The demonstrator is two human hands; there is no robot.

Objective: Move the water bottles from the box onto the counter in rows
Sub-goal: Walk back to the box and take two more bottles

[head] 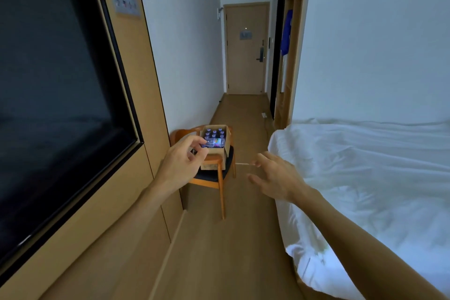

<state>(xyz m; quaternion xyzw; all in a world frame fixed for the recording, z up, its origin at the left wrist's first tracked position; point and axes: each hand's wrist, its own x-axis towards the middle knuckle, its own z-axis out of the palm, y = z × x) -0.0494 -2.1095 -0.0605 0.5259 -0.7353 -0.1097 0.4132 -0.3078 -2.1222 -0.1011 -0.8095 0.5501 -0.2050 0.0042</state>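
An open cardboard box (220, 151) stands on the seat of a wooden chair (220, 180) against the left wall, farther down the room. Inside it are several upright water bottles (214, 133) with purple caps. One more bottle (215, 142) lies on its side across their tops at the box's front. My left hand (181, 162) is stretched toward the box with its fingers curled and holds nothing; its fingertips overlap the lying bottle's left end only in the picture. My right hand (275, 178) reaches forward to the right of the chair, fingers spread, empty. No counter is in view.
A large dark TV (53, 95) is set in the wood-panelled wall on the left. A bed with white sheets (370, 178) fills the right side. Between them a wood-floor aisle (229, 238) runs to a closed door (246, 48) at the far end.
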